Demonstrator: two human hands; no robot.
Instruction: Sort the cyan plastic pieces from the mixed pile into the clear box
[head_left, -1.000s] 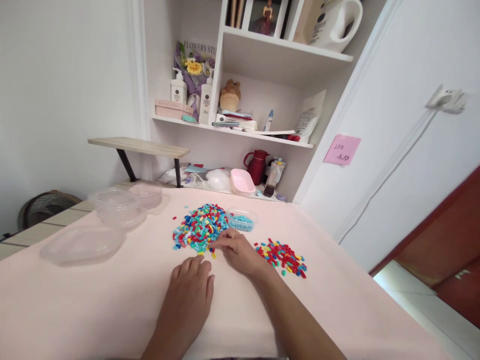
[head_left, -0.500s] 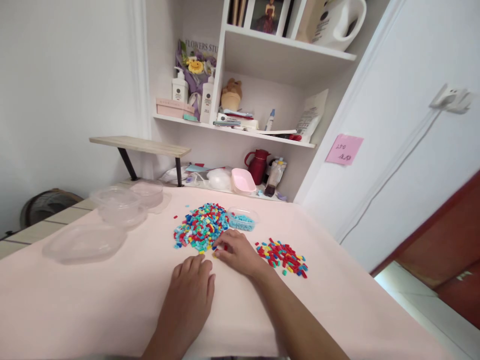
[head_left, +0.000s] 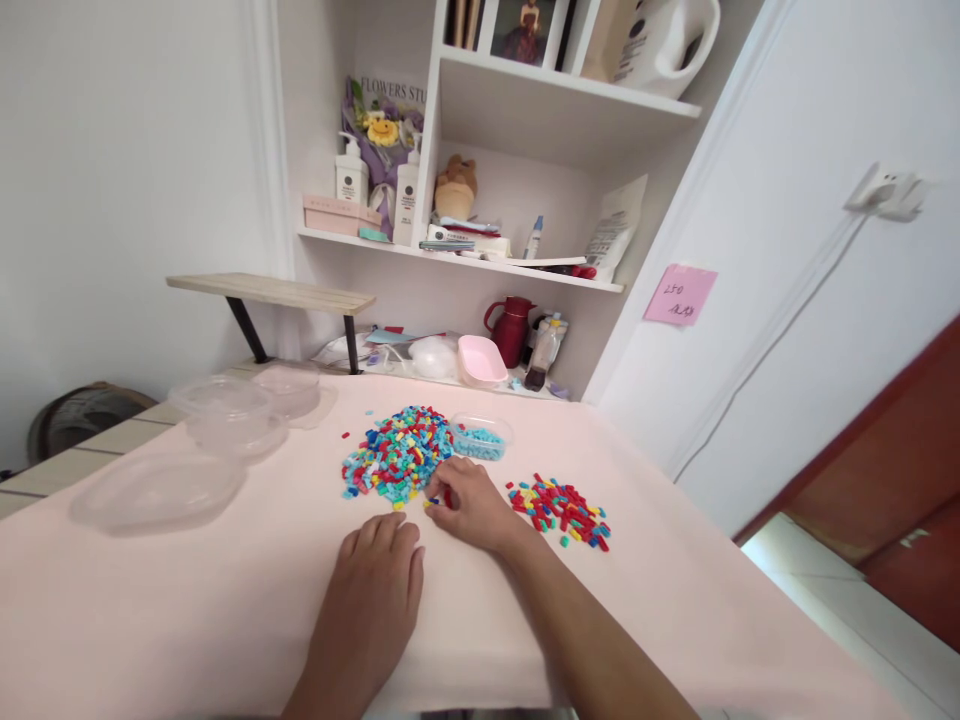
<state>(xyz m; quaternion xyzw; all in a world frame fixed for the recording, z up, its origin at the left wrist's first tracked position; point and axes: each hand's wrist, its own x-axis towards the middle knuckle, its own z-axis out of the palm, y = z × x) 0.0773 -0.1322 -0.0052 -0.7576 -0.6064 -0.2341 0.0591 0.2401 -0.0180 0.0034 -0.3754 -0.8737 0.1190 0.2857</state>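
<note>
A mixed heap of small plastic toy bricks, blue, red, yellow, green and white, lies on the pink tabletop. My right hand is at the heap's near right edge, its fingers curled round a few small bricks; red shows between thumb and forefinger. My left hand rests flat on the cloth in front of the heap, fingers stretched out and holding nothing. Just beyond its fingertips is a yellow brick. Touching the heap's right side, a clear tub holds light-blue bricks. A smaller, mostly red pile lies right of my right hand.
Clear plastic containers stand along the table's left side. Behind, near the wall, are a pink basin, a dark red jug and a bottle. A small raised wooden shelf stands at the back left.
My right fingers and thumb have drawn slightly closer together around the bricks at the heap's edge. My left hand stays flat. The whole view has shifted slightly.
</note>
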